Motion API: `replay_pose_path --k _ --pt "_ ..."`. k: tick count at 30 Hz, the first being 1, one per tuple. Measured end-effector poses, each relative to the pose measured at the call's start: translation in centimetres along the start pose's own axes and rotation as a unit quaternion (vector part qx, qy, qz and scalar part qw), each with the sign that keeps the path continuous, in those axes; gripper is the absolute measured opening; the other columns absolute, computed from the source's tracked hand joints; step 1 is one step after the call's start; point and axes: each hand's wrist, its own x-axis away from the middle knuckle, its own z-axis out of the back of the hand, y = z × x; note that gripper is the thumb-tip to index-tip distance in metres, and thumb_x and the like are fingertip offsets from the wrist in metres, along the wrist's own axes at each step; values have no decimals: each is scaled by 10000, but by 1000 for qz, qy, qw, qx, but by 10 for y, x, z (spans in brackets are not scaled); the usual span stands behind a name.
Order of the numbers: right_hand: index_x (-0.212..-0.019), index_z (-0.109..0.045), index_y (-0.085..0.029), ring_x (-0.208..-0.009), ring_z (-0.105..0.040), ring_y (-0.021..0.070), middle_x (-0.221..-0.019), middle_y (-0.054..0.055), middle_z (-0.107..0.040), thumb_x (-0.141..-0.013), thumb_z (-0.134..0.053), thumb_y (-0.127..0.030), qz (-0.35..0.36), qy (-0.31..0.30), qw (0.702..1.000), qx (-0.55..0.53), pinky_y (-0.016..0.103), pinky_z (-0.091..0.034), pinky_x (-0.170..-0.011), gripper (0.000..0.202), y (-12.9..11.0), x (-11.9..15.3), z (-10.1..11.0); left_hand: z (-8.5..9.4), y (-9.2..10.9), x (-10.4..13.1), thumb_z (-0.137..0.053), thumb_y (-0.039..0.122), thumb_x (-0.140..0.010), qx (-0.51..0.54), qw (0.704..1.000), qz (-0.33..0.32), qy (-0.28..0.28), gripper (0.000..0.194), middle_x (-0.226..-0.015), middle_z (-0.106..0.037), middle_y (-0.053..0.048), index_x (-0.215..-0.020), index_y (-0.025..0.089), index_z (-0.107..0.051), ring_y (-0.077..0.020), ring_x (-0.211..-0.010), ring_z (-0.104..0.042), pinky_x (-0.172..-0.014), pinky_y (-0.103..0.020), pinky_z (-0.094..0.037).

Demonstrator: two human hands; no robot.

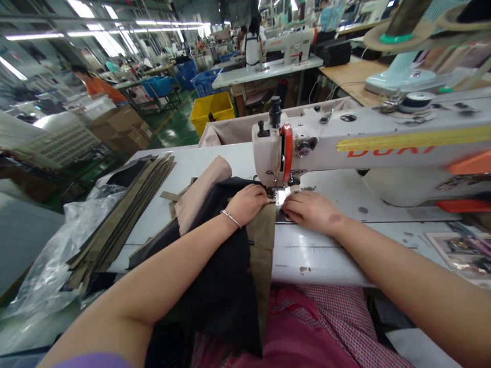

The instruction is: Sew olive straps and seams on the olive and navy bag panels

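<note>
Black fabric [226, 286] lies partly hidden beneath the left hand [248, 203].

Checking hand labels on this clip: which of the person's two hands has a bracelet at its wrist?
The left hand, on the black and olive cloth: a silvery bracelet rings its wrist. The right hand's wrist shows none.
</note>
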Motion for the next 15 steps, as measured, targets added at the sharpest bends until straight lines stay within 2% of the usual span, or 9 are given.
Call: replay_pose_path --k 3,9,15 --pt "-977 -684 -162 -987 -576 228 -997 95 -667 -929 -511 -201 -22 11 1000 -16 370 -471 -839 183 7 1 -9 -9 0 7 -517 148 -933 17 1000 9 -11 202 -962 -660 -75 -981 164 -713 -169 -906 -584 -847 -324 -499" --pt "-1124 -668 -191 -981 -568 225 -1055 90 -653 -921 -529 -214 -52 3 998 -48 397 -471 -877 248 4 3 -6 0 5 11 -520 99 -904 68 996 43 -28 228 -1025 -669 -68 -1027 166 -699 -182 -988 -578 -918 -361 -496" --pt "-1188 -654 -209 -1000 -569 240 -1042 88 -650 -929 -525 -243 -65 -19 995 -68 415 -472 -876 291 4 -1 -9 -1 4 11 -531 56 -890 95 994 51 0 230 -1047 -685 -58 -989 166 -707 -175 -1001 -589 -922 -346 -503"
